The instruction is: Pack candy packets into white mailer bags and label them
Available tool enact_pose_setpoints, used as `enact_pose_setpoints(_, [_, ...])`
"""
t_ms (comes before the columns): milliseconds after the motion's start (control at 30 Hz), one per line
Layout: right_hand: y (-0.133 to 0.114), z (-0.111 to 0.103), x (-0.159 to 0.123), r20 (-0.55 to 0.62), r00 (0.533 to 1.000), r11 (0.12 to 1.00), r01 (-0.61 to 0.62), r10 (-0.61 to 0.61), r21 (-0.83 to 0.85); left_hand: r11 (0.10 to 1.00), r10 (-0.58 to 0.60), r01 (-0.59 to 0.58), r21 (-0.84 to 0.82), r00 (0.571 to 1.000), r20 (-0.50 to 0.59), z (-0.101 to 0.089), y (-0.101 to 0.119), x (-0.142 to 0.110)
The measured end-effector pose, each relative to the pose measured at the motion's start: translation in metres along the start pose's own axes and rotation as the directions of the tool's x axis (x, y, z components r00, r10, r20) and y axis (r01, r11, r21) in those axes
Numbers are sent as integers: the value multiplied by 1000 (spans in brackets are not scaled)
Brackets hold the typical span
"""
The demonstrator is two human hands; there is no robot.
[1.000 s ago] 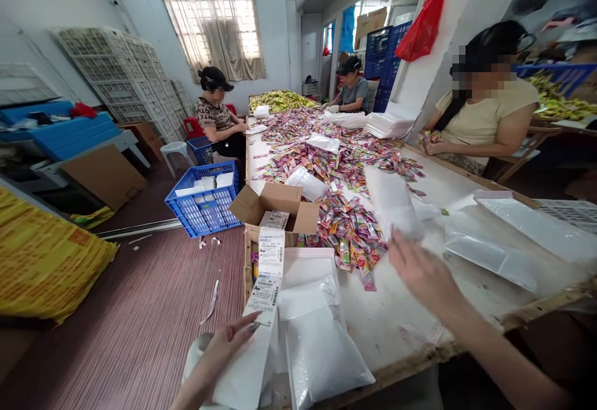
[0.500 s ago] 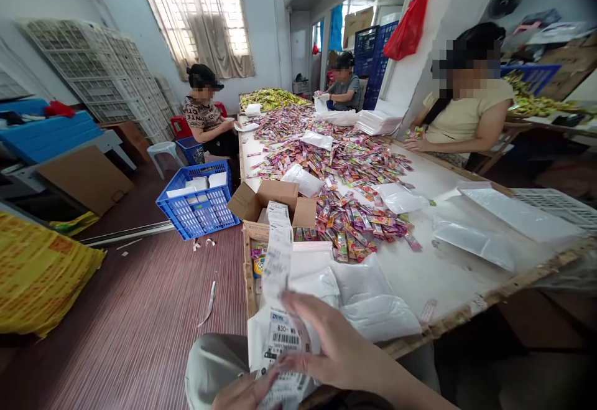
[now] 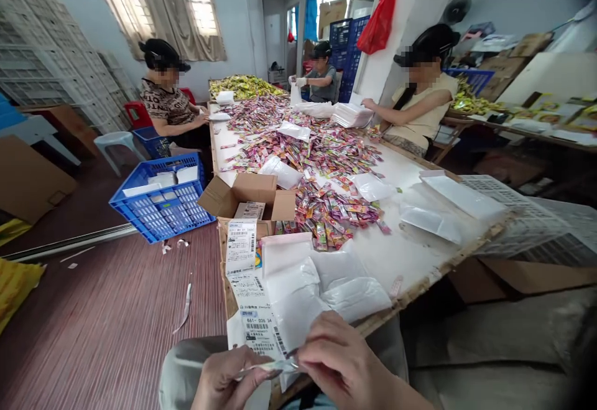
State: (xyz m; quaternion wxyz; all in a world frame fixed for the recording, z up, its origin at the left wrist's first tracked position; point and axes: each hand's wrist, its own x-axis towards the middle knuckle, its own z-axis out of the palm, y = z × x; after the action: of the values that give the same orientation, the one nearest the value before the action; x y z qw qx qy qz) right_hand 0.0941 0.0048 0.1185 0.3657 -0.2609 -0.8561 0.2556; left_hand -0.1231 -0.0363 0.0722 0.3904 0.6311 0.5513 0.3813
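Note:
My left hand (image 3: 228, 382) and my right hand (image 3: 347, 366) meet at the bottom edge and both pinch the end of a long strip of shipping labels (image 3: 252, 285). The strip runs from my fingers up over the table's near corner to an open cardboard box (image 3: 247, 195). White plastic mailer bags (image 3: 326, 288) lie on the white table (image 3: 420, 260) just beyond my right hand. A heap of colourful candy packets (image 3: 336, 211) sits further up the table.
Three other people sit along the table, at the left, far end and right. A blue crate (image 3: 158, 201) stands on the reddish floor to the left. More white bags (image 3: 448, 208) lie at the right edge, a red bag (image 3: 380, 15) hangs on a pillar.
My right hand left the bags on the table and came down to the label strip. Both hands now pinch its end. The view has swung to the right.

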Motion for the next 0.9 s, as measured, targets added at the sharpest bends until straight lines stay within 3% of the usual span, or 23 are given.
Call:
enact_pose_setpoints(67, [-1,-18,-5,-54,997,997,47,-50,-62,995,69,-69,75,998,6,-9,-8,5])
enact_pose_setpoints(100, [2,-30,-9,-99,995,998,11,-18,-69,991,81,-78,112,996,-26,-16,-15,7])
enact_pose_setpoints(167, [20,-58,-20,-237,959,984,-172,157,-45,984,50,-25,179,990,-135,-37,-35,10])
enact_pose_setpoints(233, [53,-82,-36,-379,843,908,-418,382,-15,961,-102,162,223,960,-259,-63,-58,10])
enact_pose_setpoints(300, [97,-93,-53,-441,707,789,-615,552,1,915,-291,370,161,881,-375,-86,-76,9])
enact_pose_setpoints(367, [135,-89,-66,-363,638,674,-738,679,-39,861,-448,507,38,792,-415,-101,-85,7])
enact_pose_setpoints(433, [158,-72,-71,-293,608,562,-794,738,-232,832,-542,541,-122,747,-385,-105,-87,7])
enact_pose_setpoints(467, [163,-60,-69,-325,604,493,-790,728,-363,817,-576,533,-219,738,-353,-103,-87,8])
enact_pose_setpoints(500, [163,-47,-66,-390,619,420,-768,682,-484,793,-605,518,-321,731,-316,-99,-85,9])
enact_pose_setpoints(567, [158,-18,-57,-481,703,339,-690,524,-640,711,-658,485,-509,714,-240,-88,-83,10])
enact_pose_setpoints(633, [153,7,-50,-442,791,382,-598,423,-704,622,-678,459,-634,721,-143,-76,-78,11])
enact_pose_setpoints(667, [154,17,-49,-400,812,415,-567,425,-711,595,-664,451,-665,743,-90,-70,-74,11])
enact_pose_setpoints(733, [163,26,-51,-329,806,462,-563,493,-686,585,-595,445,-678,803,13,-61,-65,9])
enact_pose_setpoints(833, [186,10,-58,-341,714,503,-683,611,-529,630,-530,477,-613,841,110,-49,-51,8])
enact_pose_setpoints(900, [200,-11,-58,-408,591,487,-806,696,-337,689,-508,466,-555,857,89,-42,-47,9])
